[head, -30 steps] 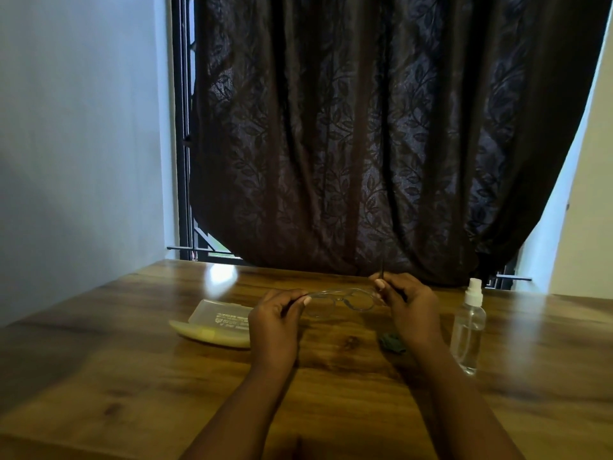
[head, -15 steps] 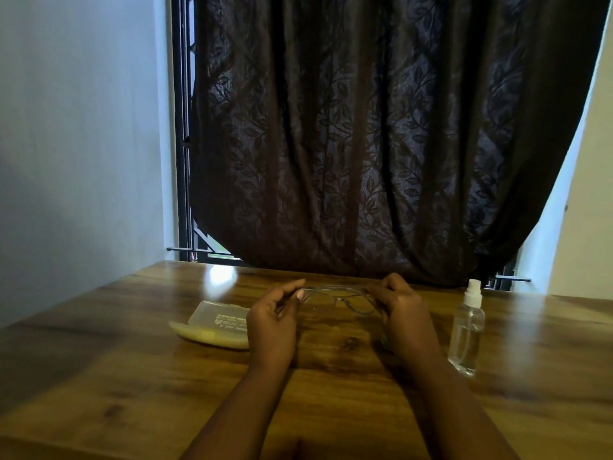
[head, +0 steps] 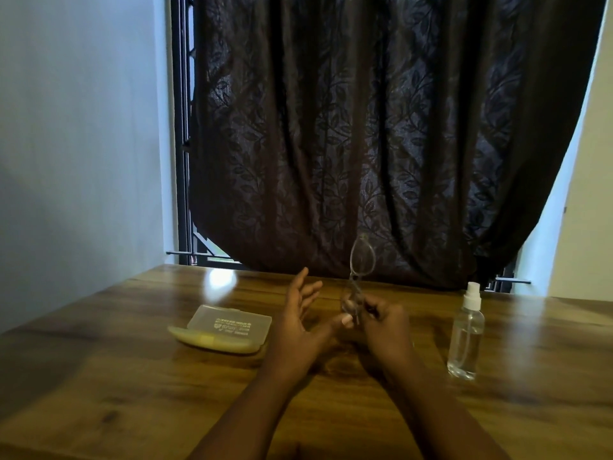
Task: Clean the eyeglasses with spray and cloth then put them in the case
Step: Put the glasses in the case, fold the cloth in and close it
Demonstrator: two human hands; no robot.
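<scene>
Thin-framed eyeglasses (head: 362, 260) stand on end above the wooden table, one lens up against the dark curtain. My right hand (head: 384, 330) is shut on their lower end. My left hand (head: 300, 322) is just left of them, fingers spread, its thumb tip touching or nearly touching the lower lens. A translucent glasses case (head: 229, 327) with a yellow underside lies shut on the table to the left. A clear spray bottle (head: 466, 336) with a white nozzle stands upright to the right. The cloth is hidden behind my hands.
The wooden table (head: 132, 376) runs up to a dark patterned curtain (head: 365, 127) over a barred window. A pale wall stands at the left and another at the right.
The glasses were held level between both hands. Now my left hand has let go and opened, and my right hand has swung the glasses upright.
</scene>
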